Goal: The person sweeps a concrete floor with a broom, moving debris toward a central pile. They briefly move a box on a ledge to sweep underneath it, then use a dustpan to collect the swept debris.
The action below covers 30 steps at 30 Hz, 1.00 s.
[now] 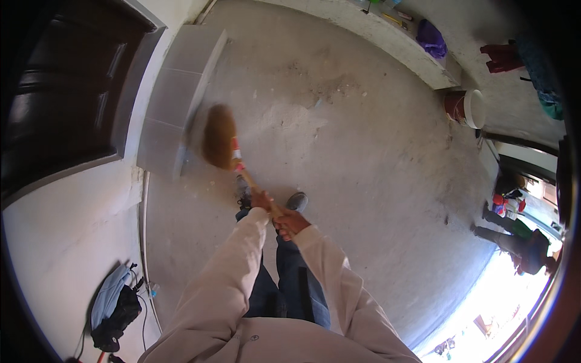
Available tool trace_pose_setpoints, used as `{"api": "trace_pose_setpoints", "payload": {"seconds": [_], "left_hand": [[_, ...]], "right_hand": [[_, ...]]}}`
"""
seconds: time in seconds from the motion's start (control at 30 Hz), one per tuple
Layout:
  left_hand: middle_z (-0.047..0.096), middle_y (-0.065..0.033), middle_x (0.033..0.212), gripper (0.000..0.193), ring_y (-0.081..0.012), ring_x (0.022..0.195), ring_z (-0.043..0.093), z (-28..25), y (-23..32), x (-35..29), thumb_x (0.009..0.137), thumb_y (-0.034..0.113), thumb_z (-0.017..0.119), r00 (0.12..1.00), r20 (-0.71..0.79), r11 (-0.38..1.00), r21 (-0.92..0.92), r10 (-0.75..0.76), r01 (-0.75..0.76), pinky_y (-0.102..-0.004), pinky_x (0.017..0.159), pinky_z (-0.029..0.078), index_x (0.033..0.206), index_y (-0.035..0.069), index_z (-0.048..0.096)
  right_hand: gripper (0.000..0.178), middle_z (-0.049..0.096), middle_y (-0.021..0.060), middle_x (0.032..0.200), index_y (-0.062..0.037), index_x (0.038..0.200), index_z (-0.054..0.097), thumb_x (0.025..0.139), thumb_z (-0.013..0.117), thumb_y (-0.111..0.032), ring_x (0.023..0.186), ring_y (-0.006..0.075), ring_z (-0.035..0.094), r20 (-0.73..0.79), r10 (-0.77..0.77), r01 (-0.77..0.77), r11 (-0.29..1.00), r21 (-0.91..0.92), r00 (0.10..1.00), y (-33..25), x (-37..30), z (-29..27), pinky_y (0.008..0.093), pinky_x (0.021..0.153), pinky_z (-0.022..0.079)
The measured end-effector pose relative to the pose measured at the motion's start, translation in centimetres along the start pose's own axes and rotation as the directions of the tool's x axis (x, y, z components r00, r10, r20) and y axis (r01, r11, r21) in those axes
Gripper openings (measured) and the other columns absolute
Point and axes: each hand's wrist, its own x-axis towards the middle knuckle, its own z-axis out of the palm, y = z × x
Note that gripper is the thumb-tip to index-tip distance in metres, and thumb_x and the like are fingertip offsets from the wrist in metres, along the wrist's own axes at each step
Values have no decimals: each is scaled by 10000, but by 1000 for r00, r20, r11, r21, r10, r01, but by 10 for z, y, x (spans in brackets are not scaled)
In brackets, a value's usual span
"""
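Note:
A broom (219, 137) with a brown, rounded bristle head reaches out ahead of me, slightly to the left. Red and white bands wrap the neck where its light wooden handle begins. My left hand (261, 200) is closed round the handle, nearer the bristles. Behind it, my right hand (292, 224) grips the same handle close to its end. The bristle head is smeared by motion and lies beside the grey tiled step, low over the concrete floor (363, 175); whether it touches the floor I cannot tell.
A grey tiled step (172, 91) runs below a dark door (66, 91) on the left. Bags (115, 308) hang at the lower left. A low ledge (399, 36) holds a purple bag (431, 39). A bucket (465, 108) stands far right, and another person (520, 242) near the bright doorway.

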Motion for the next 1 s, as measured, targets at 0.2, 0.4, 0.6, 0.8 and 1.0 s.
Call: {"api": "trace_pose_setpoints", "payload": {"seconds": [0.2, 0.4, 0.6, 0.8, 1.0], "left_hand": [[599, -217, 854, 412, -383, 910, 586, -77, 160, 46, 779, 270, 612, 986, -76, 809, -583, -150, 78, -467, 869, 414, 1095, 32, 494], [589, -132, 854, 430, -231, 730, 633, -127, 216, 21, 877, 331, 526, 967, 176, -320, -941, -183, 111, -349, 473, 508, 1154, 71, 325], [614, -218, 937, 840, -321, 641, 653, -70, 142, -122, 876, 508, 485, 966, 177, -414, -906, -190, 84, -386, 583, 557, 1422, 162, -51], [642, -169, 899, 458, -274, 643, 659, 0, -8, -274, 920, 380, 434, 716, 435, -385, -890, -547, 246, -355, 525, 539, 1303, 144, 346], [638, -181, 888, 399, -299, 646, 652, 38, -62, -350, 890, 374, 470, 558, 561, -401, -828, -612, 393, -381, 515, 519, 1199, 124, 431]], "right_hand": [[527, 465, 25, 685, -237, 1315, 420, 821, 518, -83, 456, 92, 399, -99, -109, 119, 988, 99, 989, -34, -96, -91, 240, 375, 360], [629, 475, 22, 675, -242, 1397, 323, 825, 495, -44, 453, 85, 416, -274, -220, 159, 960, -230, 936, -50, -164, -97, 237, 386, 368], [662, 438, 2, 569, -205, 1402, 317, 808, 542, -17, 421, 88, 408, -284, -206, 141, 962, -235, 936, 15, -211, -58, 251, 379, 372], [647, 450, 14, 607, -211, 1400, 322, 825, 571, -51, 436, 94, 406, -51, -50, 41, 985, -170, 997, 50, -191, -42, 263, 379, 348], [602, 462, 22, 616, -203, 1366, 387, 816, 604, -87, 442, 106, 432, -14, 8, -11, 973, -231, 1000, 69, -103, -43, 273, 356, 350]]}}
